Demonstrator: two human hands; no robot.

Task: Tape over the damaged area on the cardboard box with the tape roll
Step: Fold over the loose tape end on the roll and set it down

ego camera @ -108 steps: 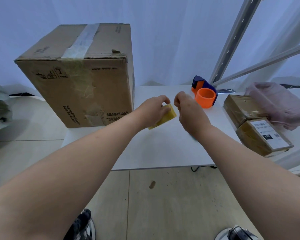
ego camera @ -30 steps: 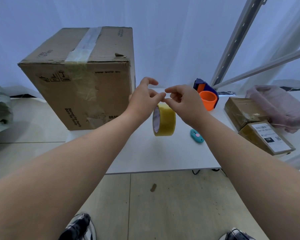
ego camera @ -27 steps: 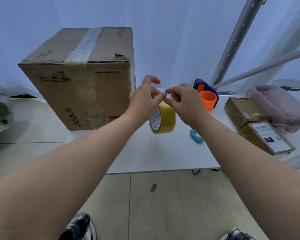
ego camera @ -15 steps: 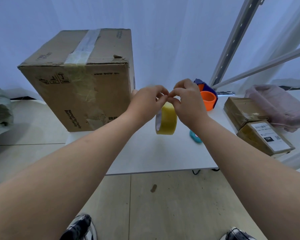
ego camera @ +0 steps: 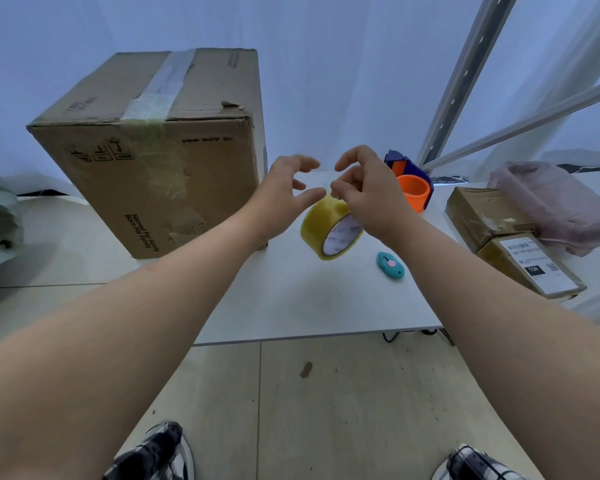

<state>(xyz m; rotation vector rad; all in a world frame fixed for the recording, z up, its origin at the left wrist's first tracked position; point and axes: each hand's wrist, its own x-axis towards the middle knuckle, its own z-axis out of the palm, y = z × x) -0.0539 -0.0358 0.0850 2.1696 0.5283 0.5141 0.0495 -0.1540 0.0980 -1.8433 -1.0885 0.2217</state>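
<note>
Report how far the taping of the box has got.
Done: the tape roll is off the table, hanging from the right hand. In hand: that hand pinches the roll's top while the left hand is open beside it, apparently working at the tape end; no free strip shows. Left: pull tape and cover the torn spot on the box, which looks bare.

The right hand covers the tape roll's upper right rim. Behind that roll, the cardboard box's lower right corner hides beneath the left hand.
</note>
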